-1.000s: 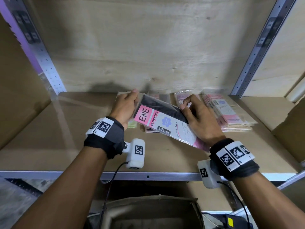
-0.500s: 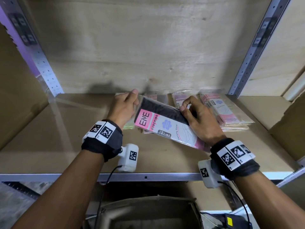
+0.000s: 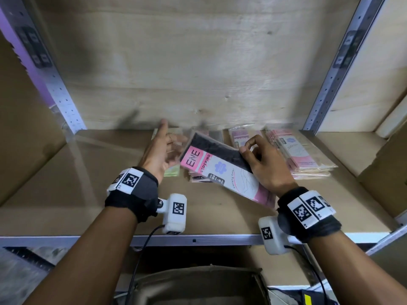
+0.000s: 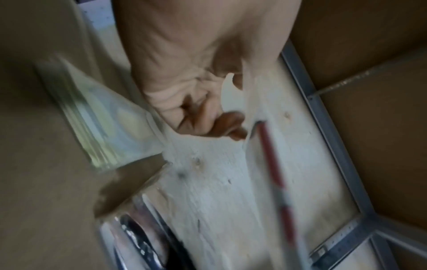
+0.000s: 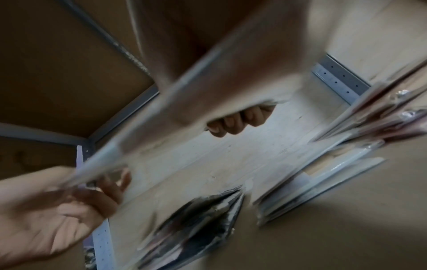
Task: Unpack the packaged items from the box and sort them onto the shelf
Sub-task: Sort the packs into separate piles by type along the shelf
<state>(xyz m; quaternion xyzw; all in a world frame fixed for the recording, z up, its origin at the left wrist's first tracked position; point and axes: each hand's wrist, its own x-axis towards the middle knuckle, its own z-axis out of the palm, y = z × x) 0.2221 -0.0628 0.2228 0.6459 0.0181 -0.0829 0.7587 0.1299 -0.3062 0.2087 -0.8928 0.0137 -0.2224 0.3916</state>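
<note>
A pink, white and black stocking packet (image 3: pixel 220 170) marked ENE hangs tilted just above the shelf board (image 3: pixel 88 194). My right hand (image 3: pixel 248 148) pinches its right edge, fingers curled over the black part. In the right wrist view the packet (image 5: pixel 208 82) is a blurred band across my fingertips (image 5: pixel 238 120). My left hand (image 3: pixel 169 139) is off the packet and to its left, blurred, with the fingers spread and the index finger pointing at the back wall. It holds nothing. Below it lies a stack of green packets (image 3: pixel 172 172), also seen in the left wrist view (image 4: pixel 92 127).
More packet stacks lie on the shelf: a black-and-pink one (image 3: pixel 198 179) under the held packet, a pink one (image 3: pixel 240 137) behind my right hand, a taller pink one (image 3: pixel 297 155) at the right. Metal uprights (image 3: pixel 326 91) flank the bay. A cardboard box (image 3: pixel 198 287) sits below the shelf edge.
My left hand has let go of the packet's left end and swung up and left with its fingers spread. My right hand still holds the packet in nearly the same place.
</note>
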